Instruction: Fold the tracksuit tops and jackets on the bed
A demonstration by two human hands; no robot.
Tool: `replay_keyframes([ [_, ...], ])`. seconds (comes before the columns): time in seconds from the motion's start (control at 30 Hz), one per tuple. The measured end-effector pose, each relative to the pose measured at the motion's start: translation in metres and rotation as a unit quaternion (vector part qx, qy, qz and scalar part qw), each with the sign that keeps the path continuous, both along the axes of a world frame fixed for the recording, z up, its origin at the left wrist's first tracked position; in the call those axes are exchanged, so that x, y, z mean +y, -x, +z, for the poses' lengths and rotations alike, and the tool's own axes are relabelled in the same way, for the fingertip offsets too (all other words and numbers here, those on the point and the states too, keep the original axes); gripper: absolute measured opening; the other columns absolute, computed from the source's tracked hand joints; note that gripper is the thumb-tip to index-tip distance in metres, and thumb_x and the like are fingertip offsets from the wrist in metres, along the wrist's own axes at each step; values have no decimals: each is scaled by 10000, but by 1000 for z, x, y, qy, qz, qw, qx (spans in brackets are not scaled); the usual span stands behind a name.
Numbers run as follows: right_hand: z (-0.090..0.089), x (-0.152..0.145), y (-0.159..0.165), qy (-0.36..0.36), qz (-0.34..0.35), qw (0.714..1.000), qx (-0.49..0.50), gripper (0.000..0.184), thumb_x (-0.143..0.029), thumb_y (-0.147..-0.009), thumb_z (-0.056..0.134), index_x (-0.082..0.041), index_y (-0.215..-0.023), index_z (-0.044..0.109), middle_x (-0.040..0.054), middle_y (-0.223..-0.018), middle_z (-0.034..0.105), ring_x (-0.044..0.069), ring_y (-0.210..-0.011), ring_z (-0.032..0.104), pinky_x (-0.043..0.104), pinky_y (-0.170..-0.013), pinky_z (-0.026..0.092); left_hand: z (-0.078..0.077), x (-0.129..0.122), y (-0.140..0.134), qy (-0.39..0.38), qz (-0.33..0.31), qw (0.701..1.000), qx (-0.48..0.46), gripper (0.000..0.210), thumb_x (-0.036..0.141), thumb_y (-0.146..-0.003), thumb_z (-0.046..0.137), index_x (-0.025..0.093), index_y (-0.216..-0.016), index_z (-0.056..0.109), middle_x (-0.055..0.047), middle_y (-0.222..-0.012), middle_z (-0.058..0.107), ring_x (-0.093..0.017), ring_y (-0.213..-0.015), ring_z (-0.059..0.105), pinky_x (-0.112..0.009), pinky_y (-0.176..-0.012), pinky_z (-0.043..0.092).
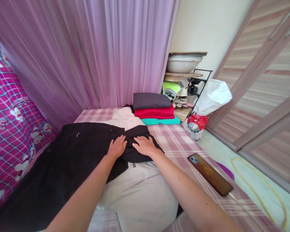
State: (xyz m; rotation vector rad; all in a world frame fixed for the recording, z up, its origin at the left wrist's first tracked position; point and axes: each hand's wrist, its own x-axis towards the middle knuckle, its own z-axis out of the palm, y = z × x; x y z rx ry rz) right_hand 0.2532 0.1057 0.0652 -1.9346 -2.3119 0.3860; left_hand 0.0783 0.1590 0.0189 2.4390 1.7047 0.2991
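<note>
A black garment with a small white logo lies spread over the left and middle of the bed, one part of it bunched or folded over at the right. My left hand rests on that folded part, fingers stretched out. Just to the right, my right hand presses on the same black fabric with its fingers spread. Beneath is a light grey shirt with dark lettering, partly covered by the black garment and my forearms.
Folded clothes in grey, red and teal are stacked at the bed's far edge. A phone with a cable lies on the checked bedsheet at right. Beyond stand a rack, white bag and wardrobe.
</note>
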Motion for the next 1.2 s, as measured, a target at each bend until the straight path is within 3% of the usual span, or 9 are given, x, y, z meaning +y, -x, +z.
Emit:
replay_keyframes([
  [0.1, 18, 15, -5, -36, -11, 999, 1, 458, -441, -967, 376, -248, -1307, 613, 91, -1346, 619, 263, -1255, 536, 473, -1091, 336, -12, -1, 8, -10, 2, 1000, -1, 508, 354, -971, 315, 231, -1442, 462, -93, -1526, 428, -261, -1413, 385, -566, -1150, 268],
  [0.23, 8, 38, -5, -174, -51, 983, -1, 536, -466, -991, 323, -245, -1468, 432, 98, -1542, 402, 272, -1416, 336, 524, -1161, 180, -13, -4, 5, -36, -2, 999, -6, 491, 357, -967, 342, 244, -1420, 494, -99, -1504, 459, -271, -1393, 416, -575, -1142, 282],
  [0.43, -43, 58, -6, -31, -58, 997, -36, 627, -559, -982, 283, -244, -1523, 333, 113, -1615, 235, 310, -1480, 174, 614, -1145, 148, -17, -3, 2, -36, 11, 999, -22, 483, 360, -969, 343, 255, -1411, 505, -82, -1510, 454, -271, -1396, 408, -586, -1146, 271],
  [0.53, -42, 60, -7, -17, -63, 997, -30, 628, -568, -981, 275, -262, -1529, 313, 89, -1623, 217, 289, -1487, 154, 596, -1157, 141, -18, -4, 0, -44, 19, 999, -25, 478, 359, -968, 346, 265, -1407, 510, -81, -1508, 459, -278, -1392, 410, -594, -1146, 264],
  [0.63, -29, 54, -13, 15, -54, 998, -1, 603, -536, -983, 318, -265, -1522, 329, 70, -1622, 224, 260, -1492, 156, 547, -1175, 155, -16, -6, -4, -34, 26, 999, -21, 483, 371, -973, 333, 256, -1408, 508, -87, -1519, 444, -286, -1401, 393, -601, -1149, 250],
  [0.8, -10, 12, -47, 20, 9, 995, 101, 502, -410, -950, 458, -208, -1405, 522, 101, -1568, 354, 206, -1444, 309, 380, -1172, 249, -8, -3, -3, 8, 31, 998, -47, 503, 390, -971, 350, 234, -1436, 461, -92, -1552, 391, -269, -1436, 339, -582, -1170, 211],
  [0.97, -20, -58, -101, -23, -102, 967, 233, 444, -322, -896, 501, -179, -1306, 592, 128, -1358, 596, 207, -1207, 579, 369, -1030, 438, 2, -8, 30, 76, -5, 988, -132, 573, 432, -959, 329, 177, -1464, 413, -104, -1545, 396, -224, -1429, 359, -453, -1179, 270],
  [1.07, -24, -99, -126, 81, -119, 950, 276, 362, -372, -886, 502, -168, -1120, 688, 99, -1082, 727, 207, -970, 672, 365, -910, 509, 5, -30, 61, 70, -25, 982, -173, 649, 508, -930, 347, 165, -1479, 393, -92, -1541, 409, -204, -1411, 390, -373, -1176, 292],
  [1.2, -10, -139, -140, 284, 19, 911, 299, 425, -521, -810, 595, -170, -1000, 742, 69, -1041, 739, 224, -1019, 657, 352, -940, 486, 4, -76, 97, 42, -67, 982, -174, 690, 586, -896, 377, 171, -1441, 459, -90, -1532, 427, -219, -1404, 400, -392, -1185, 280],
])
